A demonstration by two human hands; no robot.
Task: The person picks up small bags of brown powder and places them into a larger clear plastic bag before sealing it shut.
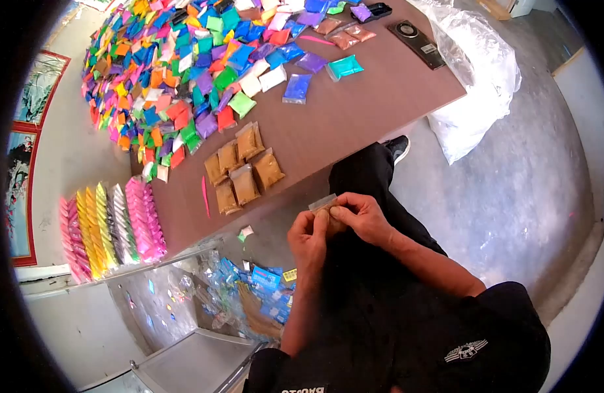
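Observation:
Over my lap, in front of the table's edge, both hands pinch one small clear zip bag (323, 202) with brown contents. My left hand (307, 239) grips its left side, thumb up near the top strip. On the other side my right hand (364, 219) has thumb and fingers closed at the bag's upper edge. Most of the bag is hidden behind the fingers. Several similar brown packets (244, 183) lie grouped on the table (374, 111) just beyond my hands. A thin pink stick (205, 196) rests to the left of that group.
A large heap of colourful small packets (184, 72) covers the table's far left. Twisted pink, yellow and white bundles (112, 223) stand at the left edge. A black scale (416, 43) lies right, near a big clear plastic bag (475, 85). Plastic litter (262, 288) covers the floor below.

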